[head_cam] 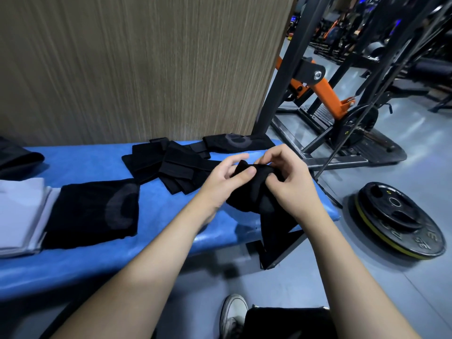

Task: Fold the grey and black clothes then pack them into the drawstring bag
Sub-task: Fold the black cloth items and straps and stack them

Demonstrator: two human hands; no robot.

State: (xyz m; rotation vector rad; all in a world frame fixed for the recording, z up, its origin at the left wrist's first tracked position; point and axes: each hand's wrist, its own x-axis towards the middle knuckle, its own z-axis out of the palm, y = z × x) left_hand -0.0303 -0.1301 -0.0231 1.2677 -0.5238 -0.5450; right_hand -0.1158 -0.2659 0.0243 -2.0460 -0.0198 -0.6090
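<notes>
Folded clothes, grey (20,214) then black (94,214), lie leftward on the blue tabletop (102,263). A black garment (256,194) is pinched by the left hand (223,174) and right hand (291,179) at the tabletop's right end; its hanging tail could drag it floorward if either grip loosens.

Blue padded table (102,260), set against a wood-grain wall panel (137,64). On it: folded grey cloth (22,211) at left; folded black cloth (93,214) just beside it; black folded pieces (168,165) further back. Left hand (220,177) and right hand (286,177) both pinch a black cloth (256,196) over the table's right end. Weight plates (401,218) on the floor, right.
</notes>
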